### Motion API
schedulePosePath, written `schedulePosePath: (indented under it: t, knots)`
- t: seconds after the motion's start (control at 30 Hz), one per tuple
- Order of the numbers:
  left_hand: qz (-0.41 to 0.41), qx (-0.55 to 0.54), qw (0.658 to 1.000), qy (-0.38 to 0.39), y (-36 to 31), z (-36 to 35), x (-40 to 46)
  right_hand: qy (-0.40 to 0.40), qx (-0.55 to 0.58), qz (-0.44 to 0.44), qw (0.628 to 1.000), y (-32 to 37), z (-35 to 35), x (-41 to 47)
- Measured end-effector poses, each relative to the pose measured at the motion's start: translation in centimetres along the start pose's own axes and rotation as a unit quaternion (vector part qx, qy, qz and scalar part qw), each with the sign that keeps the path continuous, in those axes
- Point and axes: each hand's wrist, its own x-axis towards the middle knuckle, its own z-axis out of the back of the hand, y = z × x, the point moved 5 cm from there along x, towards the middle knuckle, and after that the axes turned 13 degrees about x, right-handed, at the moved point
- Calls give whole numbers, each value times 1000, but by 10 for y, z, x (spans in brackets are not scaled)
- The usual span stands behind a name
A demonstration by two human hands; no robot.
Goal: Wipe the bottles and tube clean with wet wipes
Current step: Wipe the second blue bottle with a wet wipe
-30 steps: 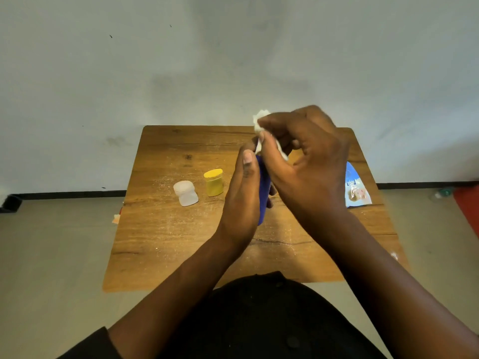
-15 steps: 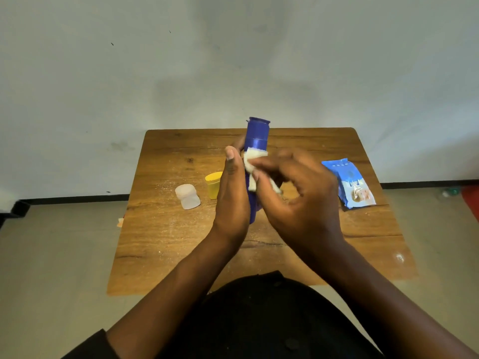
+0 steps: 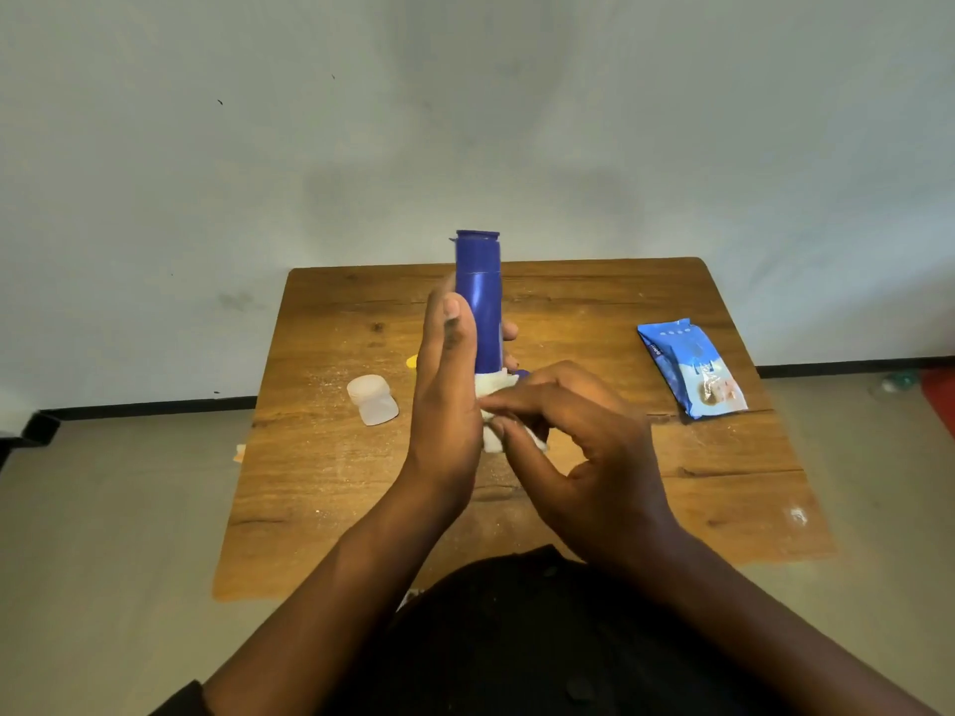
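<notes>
My left hand holds a tall blue bottle upright above the middle of the wooden table, cap end up, fingertips showing round its far side. My right hand pinches a white wet wipe and presses it against the bottle's lower end. A small white translucent bottle lies on the table to the left. Only a sliver of the yellow-capped bottle shows behind my left hand.
A blue pack of wet wipes lies at the table's right side. White specks dust the tabletop. A grey wall rises behind the table, and grey floor surrounds it, with a red object at the far right.
My right hand has slid the wipe down the bottle, from its top a second ago to its lower end now. The blue cap and upper body have come into view.
</notes>
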Motion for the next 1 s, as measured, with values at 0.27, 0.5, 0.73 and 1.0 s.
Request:
schedulePosePath:
  t: [0.27,0.5,0.73,1.0]
  knots:
    - [-63,128,990,17,-4,-17,-7,-129,-24,0,991,8,33,46]
    - [-137,238,961,-15,-4,-11,-7,-89,-76,12,993,12,38,43]
    - [-170,341,924,-24,-13,-9,-14,-88,-83,16,992,21,37,39]
    - [-188,382,904,-43,-17,-3,-12,-59,-108,15,992,24,31,41]
